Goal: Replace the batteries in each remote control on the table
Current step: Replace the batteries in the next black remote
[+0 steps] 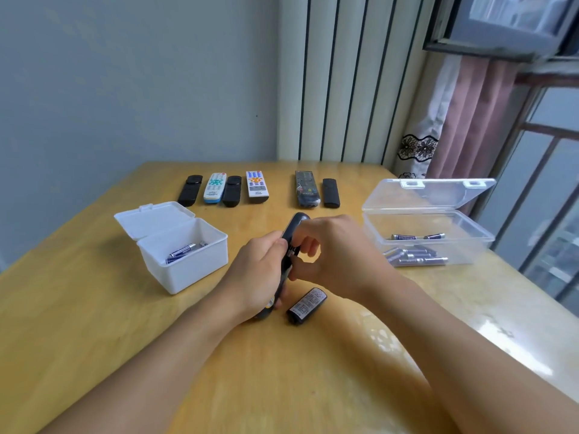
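My left hand (260, 274) grips a black remote (294, 225) tilted on its edge above the table, its battery bay facing right. My right hand (332, 255) has its fingers curled at the open bay, pinching at a battery (291, 252) there; most of that battery is hidden. The remote's black battery cover (307, 306) with a label lies on the table just below my hands. Several other remotes lie in a row at the back, among them a white one with teal keys (214, 187) and a grey one (306, 188).
An open white box (185, 264) at the left holds a few batteries. An open clear plastic box (429, 239) at the right holds several purple batteries. The wooden table (94, 324) meets a wall behind and a window with a curtain at the right.
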`<state>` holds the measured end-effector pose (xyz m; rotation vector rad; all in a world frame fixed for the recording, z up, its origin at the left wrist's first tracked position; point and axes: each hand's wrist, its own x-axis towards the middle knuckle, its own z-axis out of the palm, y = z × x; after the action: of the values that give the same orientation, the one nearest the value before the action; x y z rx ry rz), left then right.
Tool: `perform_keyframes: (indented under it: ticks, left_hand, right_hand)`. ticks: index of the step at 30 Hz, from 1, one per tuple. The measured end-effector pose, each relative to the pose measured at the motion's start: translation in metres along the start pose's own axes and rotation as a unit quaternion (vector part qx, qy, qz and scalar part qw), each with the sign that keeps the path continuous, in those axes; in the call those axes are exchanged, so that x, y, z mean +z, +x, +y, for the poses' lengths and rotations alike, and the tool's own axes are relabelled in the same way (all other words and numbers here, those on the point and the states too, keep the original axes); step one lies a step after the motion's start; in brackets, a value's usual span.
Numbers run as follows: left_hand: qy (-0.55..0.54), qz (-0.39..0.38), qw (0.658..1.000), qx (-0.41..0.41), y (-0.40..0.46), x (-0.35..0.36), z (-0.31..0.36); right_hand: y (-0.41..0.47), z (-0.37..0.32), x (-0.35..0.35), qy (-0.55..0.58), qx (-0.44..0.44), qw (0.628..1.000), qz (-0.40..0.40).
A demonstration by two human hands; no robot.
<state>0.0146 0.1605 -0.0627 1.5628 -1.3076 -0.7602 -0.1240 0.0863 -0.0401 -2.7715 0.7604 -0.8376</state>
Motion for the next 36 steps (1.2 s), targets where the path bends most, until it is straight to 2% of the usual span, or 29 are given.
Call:
perform_keyframes:
  ticks: [4,9,15,20,27,30,32,36]
  left_hand:
    - [-0.010,0.000,1.000,-0.016,0.003,-0.001,-0.001]
    - [-0.074,0.008,0.996,-0.051,0.003,0.001,0.000]
    - [-0.174,-0.001,0.979,-0.111,0.004,-0.001,-0.001]
    - [-0.162,-0.011,0.981,-0.110,0.004,-0.004,-0.002]
    - [-0.155,0.005,0.980,-0.124,0.007,-0.002,-0.003]
    - [-0.179,0.017,0.975,-0.134,0.008,-0.003,-0.003]
    - [-0.187,0.021,0.972,-0.142,0.008,-0.004,-0.003]
    - [-0.214,0.028,0.964,-0.157,0.009,-0.008,-0.002]
  right_hand:
    - [-0.001,-0.001,0.007,-0.018,0.006,0.999,0.031]
    - [-0.002,-0.004,0.015,-0.016,0.015,0.999,0.025]
    - [-0.001,0.005,0.015,0.122,0.051,0.991,-0.001]
    - [0.000,0.011,0.015,0.168,0.076,0.983,-0.026]
    - [0.003,0.000,0.020,0.029,0.018,0.999,0.017]
    - [0.006,-0.003,0.022,0.020,0.012,1.000,0.006]
    - [0.005,-0.001,0.022,0.048,0.024,0.999,-0.006]
    - [0.001,0.001,0.021,0.212,0.094,0.973,0.022]
